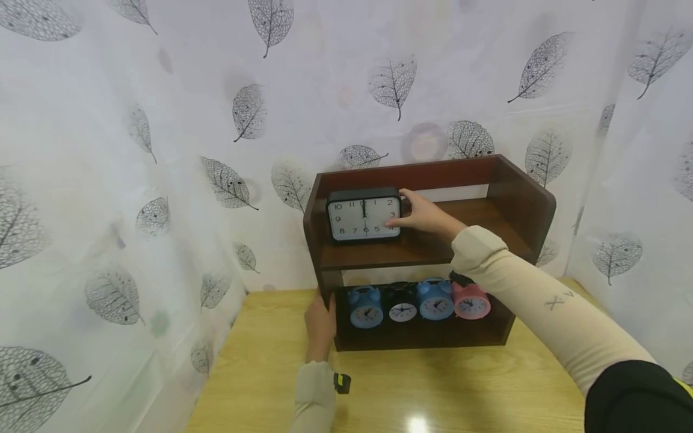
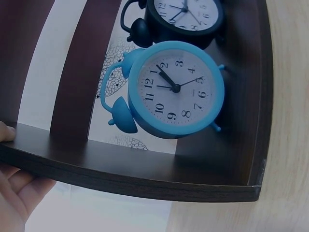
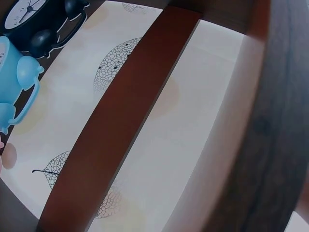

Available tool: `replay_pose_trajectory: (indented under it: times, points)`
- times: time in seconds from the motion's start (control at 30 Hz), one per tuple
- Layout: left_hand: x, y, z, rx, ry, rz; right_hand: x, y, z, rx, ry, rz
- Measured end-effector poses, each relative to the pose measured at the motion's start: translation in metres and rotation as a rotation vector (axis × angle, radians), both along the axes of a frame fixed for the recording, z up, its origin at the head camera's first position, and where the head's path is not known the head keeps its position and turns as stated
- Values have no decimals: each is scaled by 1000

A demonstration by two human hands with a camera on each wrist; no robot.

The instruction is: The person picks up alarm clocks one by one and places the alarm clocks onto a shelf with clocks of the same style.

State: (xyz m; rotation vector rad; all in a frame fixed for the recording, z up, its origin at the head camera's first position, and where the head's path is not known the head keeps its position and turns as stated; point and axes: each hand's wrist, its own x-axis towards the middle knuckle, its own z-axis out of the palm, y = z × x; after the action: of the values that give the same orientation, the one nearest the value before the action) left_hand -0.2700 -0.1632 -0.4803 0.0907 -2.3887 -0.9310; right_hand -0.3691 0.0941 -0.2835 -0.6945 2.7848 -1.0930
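Note:
A rectangular clock (image 1: 352, 225) with a black frame and white dial stands on the upper level of a dark brown shelf unit (image 1: 527, 195), at its left end. My right hand (image 1: 426, 215) pinches the clock's right edge, thumb across the dial and fingers at the side. Low on the unit's left side panel (image 2: 116, 171), my left hand (image 2: 21, 193) grips the board, with the thumb inside and the fingers outside. Beside that panel, on the lower level, sits a blue twin-bell alarm clock (image 2: 176, 89). The right wrist view mostly shows the shelf's underside and back rail (image 3: 120, 111).
Right of the first blue clock stand a black alarm clock (image 1: 402, 311), another blue one (image 1: 435, 308) and a pink one (image 1: 472, 307). The unit rests on a light wood table (image 1: 260, 373). Behind it hangs a white leaf-print sheet (image 1: 325, 78).

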Motion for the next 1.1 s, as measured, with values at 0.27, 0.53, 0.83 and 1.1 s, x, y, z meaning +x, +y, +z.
replay_pose_trajectory:
  times: [0.27,0.53,0.83,1.1]
  points:
    - [1,0,2,5,2,15,2,11,0,-136,-7,51]
    - [1,1,2,7,7,-3,12,27,0,-264,-17,30]
    - [2,0,1,8,-3,-9,27,44,2,-381,-12,1]
    - [1,0,1,9,11,-6,40,57,2,-373,12,-9]
